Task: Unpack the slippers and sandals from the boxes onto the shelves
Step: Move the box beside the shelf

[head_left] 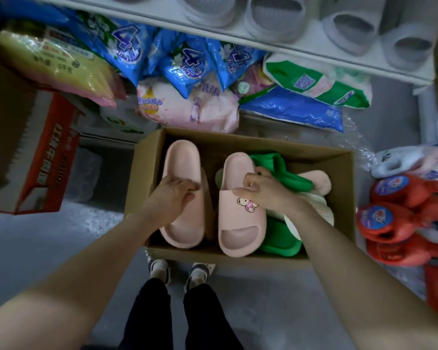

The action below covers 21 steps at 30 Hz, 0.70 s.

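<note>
Our left hand point(173, 192) grips one pink slipper point(181, 170) and our right hand point(259, 189) pinches its mate point(238, 223), both in the box point(339, 178). We should lift them level, clear of the green sandals point(281, 168), toward the shelf point(276, 44).

Matt, smooth foam pink slippers point(240, 205) in plain brown cardboard box point(339, 173); glossy plastic bags point(187, 69).

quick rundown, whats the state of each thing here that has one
cardboard box: open, slippers inside
left pink slipper: in box, left hand grips it
right pink slipper: in box, right hand pinches it
green slippers: loose in box
grey slippers: lined up on shelf
</note>
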### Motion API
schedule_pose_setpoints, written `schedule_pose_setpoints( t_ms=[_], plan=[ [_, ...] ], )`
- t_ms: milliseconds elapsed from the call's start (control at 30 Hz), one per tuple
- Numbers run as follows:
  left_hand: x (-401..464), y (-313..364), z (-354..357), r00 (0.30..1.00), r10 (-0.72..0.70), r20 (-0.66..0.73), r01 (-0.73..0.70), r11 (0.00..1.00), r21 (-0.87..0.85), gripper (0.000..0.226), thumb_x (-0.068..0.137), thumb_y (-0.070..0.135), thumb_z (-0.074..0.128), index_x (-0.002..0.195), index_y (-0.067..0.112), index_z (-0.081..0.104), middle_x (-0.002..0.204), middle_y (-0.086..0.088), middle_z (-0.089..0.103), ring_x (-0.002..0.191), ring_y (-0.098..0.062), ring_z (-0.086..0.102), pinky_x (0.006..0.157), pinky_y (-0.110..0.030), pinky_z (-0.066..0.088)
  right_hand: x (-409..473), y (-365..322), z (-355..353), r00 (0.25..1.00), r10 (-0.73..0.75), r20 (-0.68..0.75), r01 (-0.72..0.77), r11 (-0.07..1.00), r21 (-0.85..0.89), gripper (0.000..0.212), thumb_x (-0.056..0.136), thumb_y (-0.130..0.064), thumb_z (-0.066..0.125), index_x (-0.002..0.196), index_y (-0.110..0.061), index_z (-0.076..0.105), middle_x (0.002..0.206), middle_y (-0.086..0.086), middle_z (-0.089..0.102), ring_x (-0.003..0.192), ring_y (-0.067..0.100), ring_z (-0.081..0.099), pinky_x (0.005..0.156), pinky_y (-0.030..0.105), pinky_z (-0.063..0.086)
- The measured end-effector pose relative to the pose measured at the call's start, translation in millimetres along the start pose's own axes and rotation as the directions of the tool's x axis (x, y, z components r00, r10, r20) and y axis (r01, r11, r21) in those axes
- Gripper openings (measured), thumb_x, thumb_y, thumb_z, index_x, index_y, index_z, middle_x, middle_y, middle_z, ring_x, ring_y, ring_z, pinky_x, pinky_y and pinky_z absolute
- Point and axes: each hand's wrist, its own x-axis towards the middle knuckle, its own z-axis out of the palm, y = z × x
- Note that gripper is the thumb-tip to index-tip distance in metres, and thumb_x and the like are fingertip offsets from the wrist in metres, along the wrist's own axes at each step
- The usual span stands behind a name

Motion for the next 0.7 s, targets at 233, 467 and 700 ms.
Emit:
schedule_pose_setpoints(
  t_ms=[233,467,700],
  plan=[
    [-11.4,30.1,-6.8,0.979,-0.064,0.191,0.110,0.964,-0.240,0.026,0.101,0.027,0.042,0.126,0.029,0.048,0.117,-0.004,0.047,0.094,-0.018,0.051,0.081,-0.029,0.045,-57.6,7.7,16.0,0.998,0.061,0.028,-0.062,0.996,0.070,0.031,0.081,-0.057,0.068,0.091,-0.029,0.056,0.115,-0.005,0.048,0.106,0.016,0.050,0.089,0.034,0.044],
    [-42.8,40.0,26.4,0.963,-0.242,0.121,0.270,0.833,-0.484,0.086,0.081,0.039,0.070,0.149,0.034,0.017,0.149,-0.009,0.013,0.128,-0.026,0.037,0.108,-0.037,0.032,-81.2,15.0,79.2,0.978,0.188,-0.091,-0.160,0.953,0.256,0.083,0.083,-0.050,0.070,0.151,-0.033,0.025,0.147,0.007,0.039,0.131,0.029,0.044,0.103,0.036,0.036],
    [-66.4,35.9,35.9,0.860,-0.350,0.371,0.487,0.778,-0.397,0.136,0.059,0.040,0.087,0.145,0.048,-0.018,0.156,-0.007,0.015,0.138,-0.033,0.033,0.111,-0.053,0.033,-103.4,30.2,82.8,0.960,0.281,0.019,-0.251,0.824,0.508,0.099,0.071,-0.055,0.075,0.152,-0.024,0.029,0.142,-0.004,0.050,0.129,0.021,0.050,0.106,0.034,0.040]
  ],
)
